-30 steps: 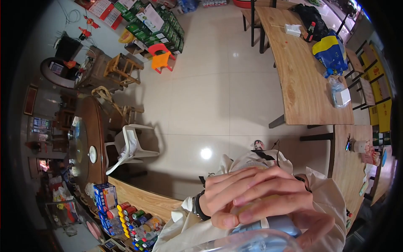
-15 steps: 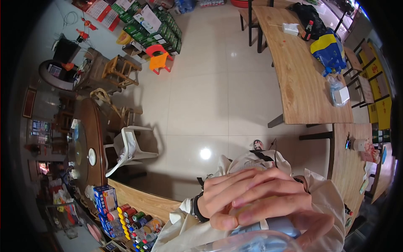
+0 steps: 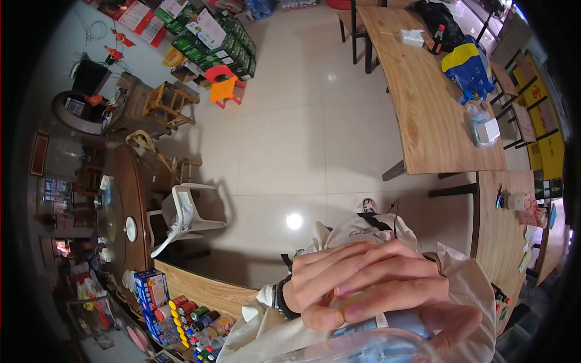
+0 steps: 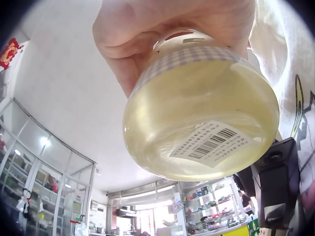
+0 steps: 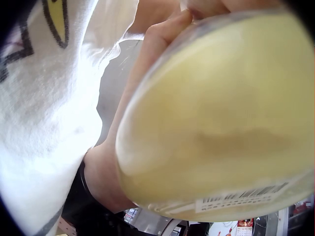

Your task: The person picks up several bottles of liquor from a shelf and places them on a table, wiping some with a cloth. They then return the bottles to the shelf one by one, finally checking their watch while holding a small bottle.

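Note:
In the head view my left hand (image 3: 308, 275) and my right hand (image 3: 411, 281) overlap at the lower middle, their fingers laid across each other in front of my body. Together they grip a clear, round-bellied bottle (image 4: 202, 108) of pale yellow liquid. A checked band circles its upper part, and a barcode label (image 4: 211, 144) is on its base. The left wrist view shows fingers wrapped round its narrower top. The bottle's belly (image 5: 221, 113) fills most of the right wrist view. Below the hands, a light blue piece (image 3: 387, 323) shows behind a clear curved edge.
A wooden counter (image 3: 206, 281) with several cans and bottles (image 3: 193, 320) stands at left. Beyond it are a white plastic chair (image 3: 184, 212) and a round table (image 3: 130, 193). Wooden tables (image 3: 423, 115) on the right carry a blue-yellow bag (image 3: 469, 69).
The head view has shifted slightly, so the room's things sit a little further left. Both hands keep the same grip on the bottle.

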A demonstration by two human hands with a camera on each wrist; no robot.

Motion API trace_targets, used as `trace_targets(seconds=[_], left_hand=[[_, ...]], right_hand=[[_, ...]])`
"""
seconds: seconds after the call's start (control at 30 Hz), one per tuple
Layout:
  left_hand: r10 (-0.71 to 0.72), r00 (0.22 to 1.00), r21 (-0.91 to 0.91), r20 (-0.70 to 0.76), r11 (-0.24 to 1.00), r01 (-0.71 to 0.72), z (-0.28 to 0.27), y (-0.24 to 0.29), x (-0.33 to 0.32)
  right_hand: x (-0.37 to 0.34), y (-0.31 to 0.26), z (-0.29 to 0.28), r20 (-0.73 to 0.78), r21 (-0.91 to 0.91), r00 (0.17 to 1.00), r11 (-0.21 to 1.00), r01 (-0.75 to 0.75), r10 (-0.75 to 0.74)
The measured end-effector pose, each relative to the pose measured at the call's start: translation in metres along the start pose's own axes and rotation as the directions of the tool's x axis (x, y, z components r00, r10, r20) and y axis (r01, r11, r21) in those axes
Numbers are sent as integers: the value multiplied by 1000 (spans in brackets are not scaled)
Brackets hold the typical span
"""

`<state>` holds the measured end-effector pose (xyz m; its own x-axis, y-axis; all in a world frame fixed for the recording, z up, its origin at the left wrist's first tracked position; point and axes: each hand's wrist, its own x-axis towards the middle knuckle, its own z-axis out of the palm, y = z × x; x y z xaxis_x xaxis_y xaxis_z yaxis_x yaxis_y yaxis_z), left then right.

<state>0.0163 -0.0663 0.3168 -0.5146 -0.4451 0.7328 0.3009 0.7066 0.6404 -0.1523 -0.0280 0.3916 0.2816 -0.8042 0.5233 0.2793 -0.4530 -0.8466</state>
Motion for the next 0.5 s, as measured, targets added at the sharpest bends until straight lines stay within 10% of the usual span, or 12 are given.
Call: trace_targets(seconds=[0.5], left_hand=[[79,996,-2,-28,997,-79,7,-8,3]], right_hand=[[2,0,14,-250,47,965,995,87,-72]])
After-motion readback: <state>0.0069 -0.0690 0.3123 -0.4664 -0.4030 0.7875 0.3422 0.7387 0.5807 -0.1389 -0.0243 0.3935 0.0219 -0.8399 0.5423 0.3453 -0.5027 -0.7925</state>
